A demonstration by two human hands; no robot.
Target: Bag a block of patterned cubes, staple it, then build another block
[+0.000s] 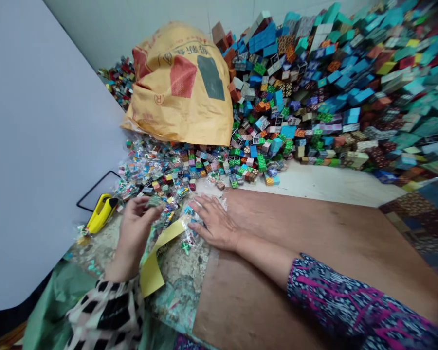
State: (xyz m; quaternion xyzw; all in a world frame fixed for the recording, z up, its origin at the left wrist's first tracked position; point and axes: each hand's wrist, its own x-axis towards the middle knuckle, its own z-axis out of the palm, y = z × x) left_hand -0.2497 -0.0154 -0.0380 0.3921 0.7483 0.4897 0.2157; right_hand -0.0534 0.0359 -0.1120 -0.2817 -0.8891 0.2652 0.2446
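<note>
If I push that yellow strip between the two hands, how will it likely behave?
The yellow strip is probably light, as it looks paper-thin. It will likely flop or fold rather than slide straight, since it seems bent midway. Pushed toward the right hand, it may nudge the small green piece nearby.

I see the person's bare left hand (pixel 136 223) curled, with blur hiding whether it grips anything; small clear plastic packets of coloured pieces (pixel 146 163) heap at its twelve o'clock, a yellow-and-black handheld tool (pixel 99 216) lies at nine and a flat yellow strip (pixel 152 274) at five. The bare right hand (pixel 217 223) is palm down, fingers spread. From it, a large printed yellow sack (pixel 182 114) sits at eleven, piled multicoloured blocks (pixel 314 92) at one, a flat brown board (pixel 288 228) at four.
</note>
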